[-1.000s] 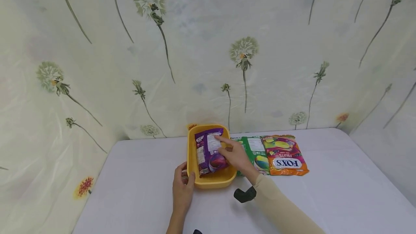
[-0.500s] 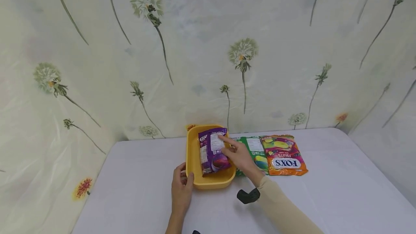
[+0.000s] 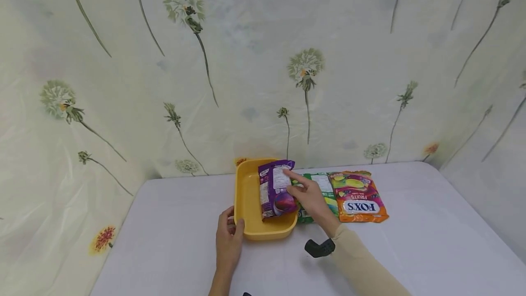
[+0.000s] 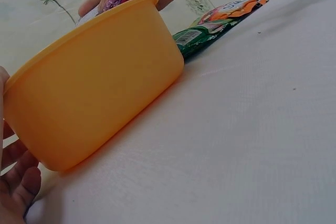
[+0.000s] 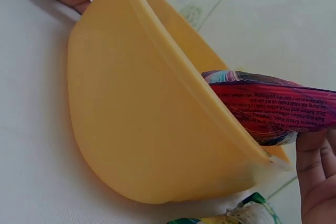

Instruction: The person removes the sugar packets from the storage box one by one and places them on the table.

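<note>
A yellow plastic tub [image 3: 269, 235] stands on the white table. My left hand [image 3: 228, 241] grips its left side, thumb at the rim and fingers along the outer wall [image 4: 100, 82]. The right hand [image 3: 314, 200] holds a purple candy bag [image 3: 271, 195] by its right edge, index finger stretched over the printed back. This bag leans over the tub's right rim, its lower left part inside the tub; in the right wrist view its red-purple edge [image 5: 273, 108] sticks out past the rim. The fingers under the bag are mostly hidden in the head view.
Right of the tub lies a green candy bag [image 3: 327, 185], partly covered by my right hand. An orange Fox's Fruits candy bag [image 3: 361, 195] lies against it. A flower-patterned sheet [image 3: 255, 81] hangs behind the table. A black curved piece [image 3: 319, 249] sits at my right wrist.
My right hand has drawn the purple candy bag rightward, from inside the tub to over its right rim. The left hand keeps its hold on the tub.
</note>
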